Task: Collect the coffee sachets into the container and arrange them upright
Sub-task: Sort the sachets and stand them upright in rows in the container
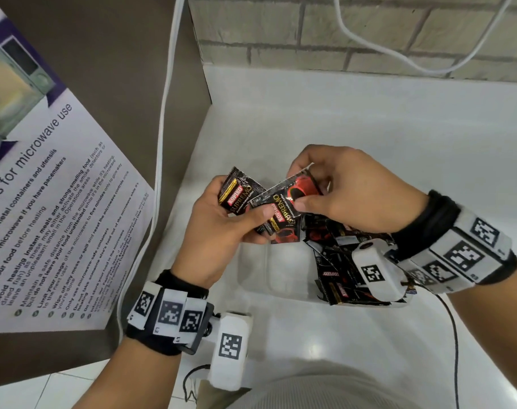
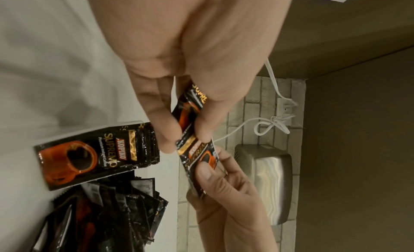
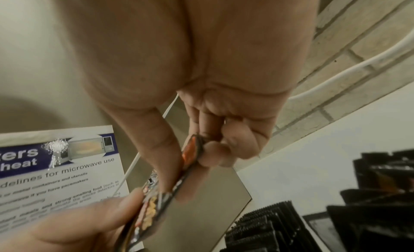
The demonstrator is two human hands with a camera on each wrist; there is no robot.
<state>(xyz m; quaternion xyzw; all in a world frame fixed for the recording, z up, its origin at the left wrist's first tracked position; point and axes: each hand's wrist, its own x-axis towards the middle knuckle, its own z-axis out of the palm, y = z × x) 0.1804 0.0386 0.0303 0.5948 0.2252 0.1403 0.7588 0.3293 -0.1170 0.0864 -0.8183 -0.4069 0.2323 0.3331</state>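
Both hands are raised over a translucent white container (image 1: 269, 278) on the counter. My left hand (image 1: 221, 219) grips a small bunch of black Kopiko Supremo coffee sachets (image 1: 239, 193), thumb on top. My right hand (image 1: 334, 190) pinches one more sachet (image 1: 289, 196) by its cup-printed end, and this sachet overlaps the bunch under the left thumb. In the left wrist view the left fingers (image 2: 163, 132) pinch a sachet (image 2: 190, 103) while the right thumb presses another (image 2: 199, 155). Several sachets (image 1: 340, 261) fill the container's right part; one (image 2: 89, 155) stands on edge.
A microwave-use poster (image 1: 59, 187) covers the brown panel on the left, with a white cable (image 1: 162, 113) running down beside it. A brick wall (image 1: 369, 31) backs the white counter (image 1: 369, 128). A steel appliance (image 2: 268, 181) hangs on that wall.
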